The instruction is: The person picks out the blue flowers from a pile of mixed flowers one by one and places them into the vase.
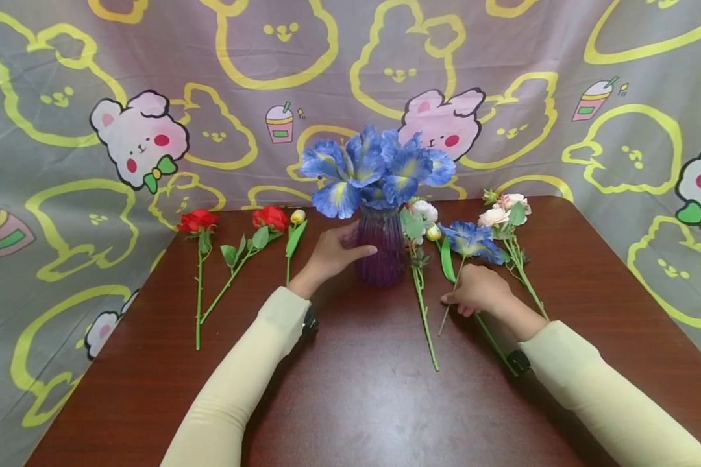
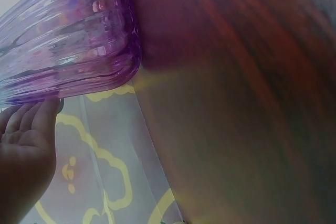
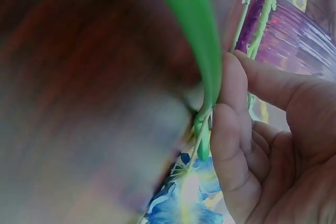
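Observation:
A purple ribbed vase (image 1: 381, 250) stands upright on the table, filled with blue irises (image 1: 365, 165). My left hand (image 1: 335, 253) holds its left side, thumb across the front and fingers partly hidden behind; the left wrist view shows the fingers against the vase wall (image 2: 68, 40). To the right of the vase, my right hand (image 1: 481, 288) pinches the thin stem of a single blue iris (image 1: 473, 241) between thumb and forefinger. That iris bloom (image 3: 184, 198) shows low in the right wrist view, beside a green tulip leaf (image 3: 197, 35).
Two red roses (image 1: 197, 220) and a yellow tulip (image 1: 297, 217) lie left of the vase. On the right lie a white flower stem (image 1: 423, 311), another yellow tulip (image 1: 434, 232) partly under my right hand, and a pale pink rose spray (image 1: 505, 211). A patterned cloth (image 1: 339, 97) hangs behind the table.

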Available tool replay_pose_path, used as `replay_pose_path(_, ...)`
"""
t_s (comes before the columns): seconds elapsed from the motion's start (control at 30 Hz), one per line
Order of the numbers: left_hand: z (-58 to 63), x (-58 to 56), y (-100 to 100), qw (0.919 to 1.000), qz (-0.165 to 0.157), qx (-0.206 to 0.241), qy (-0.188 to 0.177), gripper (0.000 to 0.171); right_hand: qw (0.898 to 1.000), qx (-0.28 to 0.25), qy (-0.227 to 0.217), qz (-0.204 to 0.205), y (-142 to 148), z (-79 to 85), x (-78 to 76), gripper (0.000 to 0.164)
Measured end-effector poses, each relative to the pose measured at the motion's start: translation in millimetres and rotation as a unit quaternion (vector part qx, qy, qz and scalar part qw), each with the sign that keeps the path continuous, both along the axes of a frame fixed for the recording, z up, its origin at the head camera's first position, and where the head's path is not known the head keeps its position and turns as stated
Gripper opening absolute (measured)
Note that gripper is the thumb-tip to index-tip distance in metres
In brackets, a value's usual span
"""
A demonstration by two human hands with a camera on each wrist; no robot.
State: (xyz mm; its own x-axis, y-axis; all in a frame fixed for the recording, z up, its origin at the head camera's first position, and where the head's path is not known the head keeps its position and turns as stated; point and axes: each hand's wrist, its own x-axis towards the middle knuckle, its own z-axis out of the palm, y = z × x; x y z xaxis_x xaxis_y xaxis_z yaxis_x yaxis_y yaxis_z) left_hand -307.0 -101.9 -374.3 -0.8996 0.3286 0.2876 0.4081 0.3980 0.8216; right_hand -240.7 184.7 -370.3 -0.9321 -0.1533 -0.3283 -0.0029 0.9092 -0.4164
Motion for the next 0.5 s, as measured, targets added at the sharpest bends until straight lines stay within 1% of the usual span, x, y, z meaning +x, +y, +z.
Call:
replay_pose_path(0.27,0.1,0.2,-0.3,1.0,-0.002,0.002,0.001,0.073,1.0,-0.026,0.001,-0.003,1.2,-0.1,0.3,0.02)
replay_pose_path(0.5,-1.2,-0.1,-0.3,1.0,-0.002,0.007,0.004,0.073,0.999,-0.047,0.002,-0.009,3.0,-2.5,1.0,0.019)
